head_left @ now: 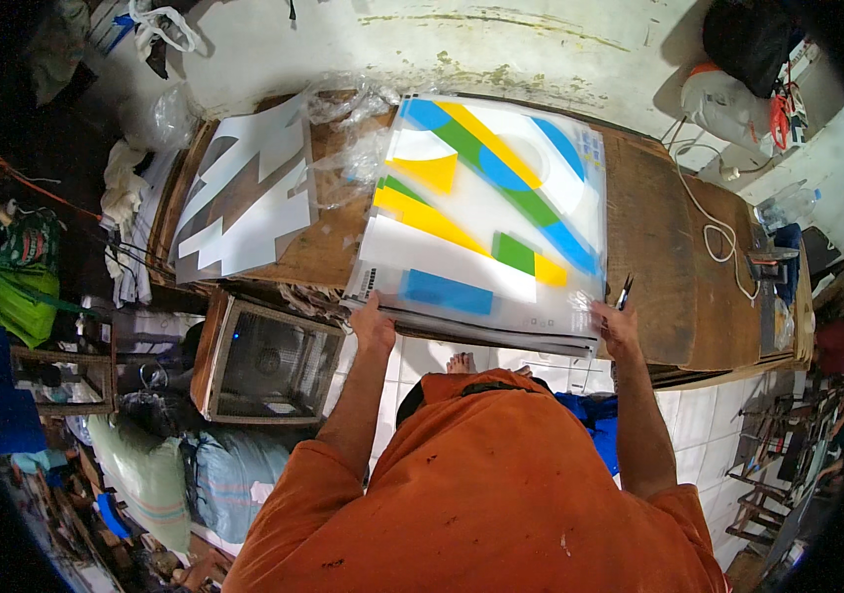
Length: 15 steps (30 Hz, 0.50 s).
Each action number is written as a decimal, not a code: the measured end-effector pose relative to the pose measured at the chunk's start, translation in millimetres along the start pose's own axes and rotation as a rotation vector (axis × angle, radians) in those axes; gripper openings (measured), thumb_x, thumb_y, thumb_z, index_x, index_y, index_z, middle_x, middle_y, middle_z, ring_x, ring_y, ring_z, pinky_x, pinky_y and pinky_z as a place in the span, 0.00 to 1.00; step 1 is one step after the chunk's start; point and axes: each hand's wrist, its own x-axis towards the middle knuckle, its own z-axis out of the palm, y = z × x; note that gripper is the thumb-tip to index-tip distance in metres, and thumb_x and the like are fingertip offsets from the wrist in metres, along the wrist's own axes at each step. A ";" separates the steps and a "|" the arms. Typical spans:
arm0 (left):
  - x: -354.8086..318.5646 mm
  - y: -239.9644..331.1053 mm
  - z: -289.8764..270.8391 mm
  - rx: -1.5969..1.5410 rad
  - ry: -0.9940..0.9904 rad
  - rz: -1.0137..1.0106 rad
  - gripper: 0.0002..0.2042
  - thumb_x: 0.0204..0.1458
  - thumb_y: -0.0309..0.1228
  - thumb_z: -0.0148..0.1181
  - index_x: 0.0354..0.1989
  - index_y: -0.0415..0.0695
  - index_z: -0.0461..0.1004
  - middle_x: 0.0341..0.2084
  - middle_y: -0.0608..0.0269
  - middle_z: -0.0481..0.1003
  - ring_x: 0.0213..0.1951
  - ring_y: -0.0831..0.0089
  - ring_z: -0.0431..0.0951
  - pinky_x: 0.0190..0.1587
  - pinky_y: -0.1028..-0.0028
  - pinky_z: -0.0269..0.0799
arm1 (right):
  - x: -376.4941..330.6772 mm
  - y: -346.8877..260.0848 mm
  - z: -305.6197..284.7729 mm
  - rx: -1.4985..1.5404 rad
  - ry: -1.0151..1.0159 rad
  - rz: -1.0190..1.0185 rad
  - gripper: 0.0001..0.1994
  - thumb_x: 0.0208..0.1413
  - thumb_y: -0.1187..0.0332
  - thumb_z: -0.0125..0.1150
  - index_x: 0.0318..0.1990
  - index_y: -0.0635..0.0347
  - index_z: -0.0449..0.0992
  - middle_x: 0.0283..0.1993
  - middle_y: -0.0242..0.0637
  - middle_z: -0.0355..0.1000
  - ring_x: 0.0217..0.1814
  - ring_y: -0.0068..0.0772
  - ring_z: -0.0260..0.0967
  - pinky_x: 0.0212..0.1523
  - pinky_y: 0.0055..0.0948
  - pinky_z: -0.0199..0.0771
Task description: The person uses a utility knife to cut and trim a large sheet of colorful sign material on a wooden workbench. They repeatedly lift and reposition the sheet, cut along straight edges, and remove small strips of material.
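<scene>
A large glossy sheet, printed with blue, green and yellow shapes on white, lies on the brown wooden tabletop. It looks like a stack or a sheet in clear plastic. My left hand is closed on its near left corner. At the near right corner, my right hand grips the edge. A slim dark pointed tool sticks up from the fingers of that hand; its exact kind is too small to tell. Left of the sheet lie white cut-out pieces with angular gaps.
Crumpled clear plastic lies behind, between sheet and cut-outs. A white cable runs across the table's right part. Below the table's left side stands a wood-framed speaker box, with stuffed sacks nearby. A stained wall rises behind.
</scene>
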 end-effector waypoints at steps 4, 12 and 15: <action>-1.3 6.2 -1.5 -0.095 -0.052 -0.080 0.11 0.59 0.34 0.57 0.44 0.42 0.68 0.35 0.61 0.72 0.29 0.65 0.73 0.23 0.66 0.66 | 4.9 -2.5 2.2 -0.034 -0.020 0.074 0.22 0.47 0.62 0.71 0.47 0.63 0.72 0.32 0.32 0.73 0.27 0.26 0.69 0.25 0.26 0.67; -14.1 19.6 1.8 0.103 -0.008 0.071 0.09 0.59 0.31 0.56 0.45 0.42 0.69 0.37 0.61 0.74 0.35 0.67 0.77 0.30 0.65 0.75 | 33.1 -6.1 25.4 -0.066 -0.142 -0.243 0.17 0.49 0.65 0.68 0.44 0.66 0.76 0.36 0.35 0.76 0.33 0.26 0.72 0.32 0.28 0.72; -11.5 19.4 -0.3 -0.044 -0.066 0.036 0.09 0.59 0.31 0.56 0.44 0.41 0.68 0.37 0.60 0.74 0.33 0.67 0.76 0.28 0.65 0.71 | 34.7 -12.5 30.9 -0.148 -0.115 -0.261 0.16 0.47 0.68 0.69 0.43 0.67 0.77 0.36 0.37 0.77 0.36 0.30 0.74 0.36 0.31 0.75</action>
